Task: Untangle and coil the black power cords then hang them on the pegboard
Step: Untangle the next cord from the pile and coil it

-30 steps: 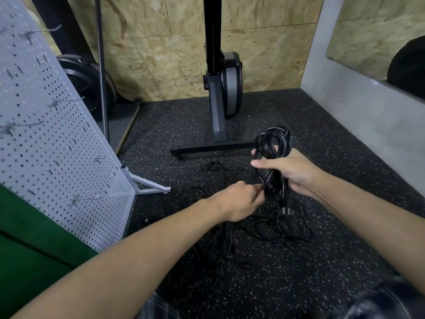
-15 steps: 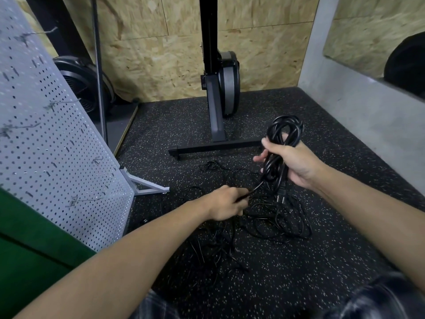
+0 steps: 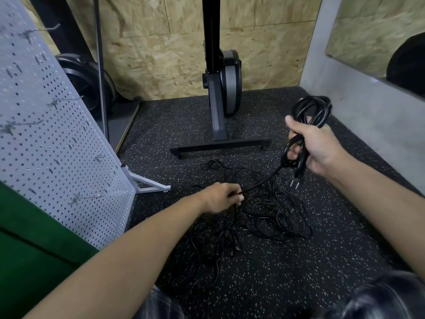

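No text I can read in this view, no labels, brands or numbers. Quick check: pegboard [image 3: 46, 134] at 9 o'clock is bare perforated metal, the exercise machine [image 3: 230, 84] at 12 o'clock has plain dark housing, and the plug [image 3: 296, 178] of the power cord [image 3: 311, 110] at 3 o'clock has no legible marking (too small and dark to tell if anything is moulded in).
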Motion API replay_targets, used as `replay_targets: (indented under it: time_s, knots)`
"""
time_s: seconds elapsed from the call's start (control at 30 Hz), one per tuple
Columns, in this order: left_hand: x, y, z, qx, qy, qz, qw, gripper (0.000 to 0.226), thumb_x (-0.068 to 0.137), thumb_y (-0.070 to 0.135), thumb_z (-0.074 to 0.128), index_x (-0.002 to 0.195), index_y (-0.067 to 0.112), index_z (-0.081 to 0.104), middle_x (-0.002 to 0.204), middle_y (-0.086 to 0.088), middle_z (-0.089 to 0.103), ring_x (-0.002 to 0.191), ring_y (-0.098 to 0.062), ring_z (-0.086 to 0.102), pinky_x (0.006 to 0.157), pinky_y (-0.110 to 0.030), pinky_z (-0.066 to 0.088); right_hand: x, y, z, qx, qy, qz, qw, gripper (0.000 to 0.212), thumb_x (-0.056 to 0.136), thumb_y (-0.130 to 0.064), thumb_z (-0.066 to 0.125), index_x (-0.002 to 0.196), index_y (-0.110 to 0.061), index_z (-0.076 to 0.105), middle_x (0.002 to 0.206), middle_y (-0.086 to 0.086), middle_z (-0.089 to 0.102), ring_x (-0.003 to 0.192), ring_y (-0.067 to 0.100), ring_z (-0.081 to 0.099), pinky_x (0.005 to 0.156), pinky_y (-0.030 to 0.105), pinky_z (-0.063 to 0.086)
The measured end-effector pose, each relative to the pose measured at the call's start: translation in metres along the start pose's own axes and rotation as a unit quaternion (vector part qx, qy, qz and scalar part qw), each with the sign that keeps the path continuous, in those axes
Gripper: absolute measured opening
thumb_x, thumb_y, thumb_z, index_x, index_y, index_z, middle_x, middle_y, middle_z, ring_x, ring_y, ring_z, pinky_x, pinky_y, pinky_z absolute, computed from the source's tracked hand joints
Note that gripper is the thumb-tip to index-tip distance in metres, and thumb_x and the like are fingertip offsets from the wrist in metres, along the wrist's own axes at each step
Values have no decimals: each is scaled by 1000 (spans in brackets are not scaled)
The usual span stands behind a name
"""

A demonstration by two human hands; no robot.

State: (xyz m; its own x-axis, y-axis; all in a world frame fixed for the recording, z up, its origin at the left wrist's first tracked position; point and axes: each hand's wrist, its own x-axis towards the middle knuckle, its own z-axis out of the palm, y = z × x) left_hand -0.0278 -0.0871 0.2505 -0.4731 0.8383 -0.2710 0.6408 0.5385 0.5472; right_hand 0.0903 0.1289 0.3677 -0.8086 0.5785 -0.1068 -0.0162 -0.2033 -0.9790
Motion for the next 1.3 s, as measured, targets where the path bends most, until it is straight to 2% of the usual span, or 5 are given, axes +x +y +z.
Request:
replay_targets:
  time_s: [0.53, 0.9, 1.03, 1.17, 1.3]
  knots:
    - [-11, 31, -28, 103, 151, 148, 972, 35, 109, 44, 47, 87, 18, 50, 84, 4, 51, 75, -16, 51, 69, -33, 37, -3, 19, -6, -415, 57, -50, 907, 36, 90, -53, 72, 75, -26, 54, 83, -3, 65, 84, 24, 64, 68, 33, 42]
    - [-8, 60, -39, 30, 315, 216, 924, 32, 95, 39, 74, 94, 9, 60, 88, 9, 55, 78, -4, 45, 69, -24, 36, -10, 30, 7, -348, -177, 38, 920, 80, 69, -100, 50, 111, -32, 60, 88, -2, 65, 68, 10, 63, 65, 31, 55]
    - [-11, 64, -40, -45, 337, 197, 919, 30, 91, 27, 81, 90, 9, 57, 85, 5, 59, 76, -13, 52, 66, -28, 42, -15, 29, 14, -400, -306, 38, 863, 75, 71, -77, 77, 136, -42, 58, 139, -16, 59, 130, 4, 53, 114, 37, 39]
    - [-13, 69, -45, -93, 345, 145, 923, 54, 77, 48, 90, 93, 16, 50, 83, 7, 56, 75, -6, 50, 65, -22, 43, -19, 35, 24, -521, -235, 111, 813, 104, 76, -57, 85, 159, -19, 34, 152, 1, 47, 138, 22, 48, 106, 35, 40]
    - [-16, 61, -43, -129, 319, 126, 930, 55, 78, 53, 87, 96, 16, 50, 83, 8, 55, 71, -5, 45, 65, -21, 39, -23, 33, 27, -547, -205, 111, 804, 62, 89, -35, 73, 140, -13, 47, 124, 6, 63, 107, 22, 58, 84, 37, 47]
